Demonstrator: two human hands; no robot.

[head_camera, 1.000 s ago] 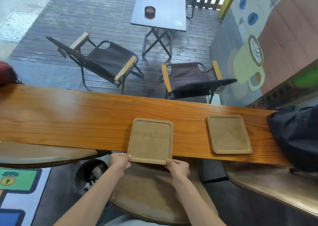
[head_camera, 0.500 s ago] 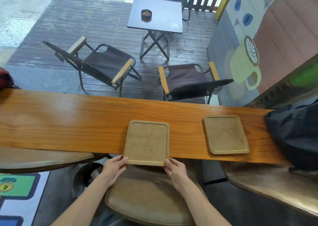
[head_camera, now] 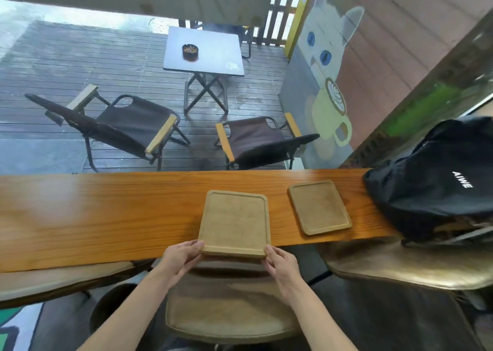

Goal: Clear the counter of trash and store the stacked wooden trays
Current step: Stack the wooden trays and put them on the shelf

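Observation:
A square wooden tray (head_camera: pixel 234 221) lies on the long wooden counter (head_camera: pixel 106 212), its near edge hanging over the counter's front edge. My left hand (head_camera: pixel 184 257) grips its near left corner and my right hand (head_camera: pixel 280 264) grips its near right corner. A second wooden tray (head_camera: pixel 318 206) lies flat on the counter to the right, apart from the first and from both hands.
A black backpack (head_camera: pixel 437 179) sits on the counter's right end. Padded stools (head_camera: pixel 226 305) stand below the counter in front of me, with another stool (head_camera: pixel 416 268) to the right. Beyond the counter are two folding chairs (head_camera: pixel 128 126) and a small table (head_camera: pixel 205 49) with an ashtray (head_camera: pixel 190 52).
My view has tilted up. Both hands have closed more firmly on the tray's near corners, and the tray's near edge now sticks out a little further over the counter's front.

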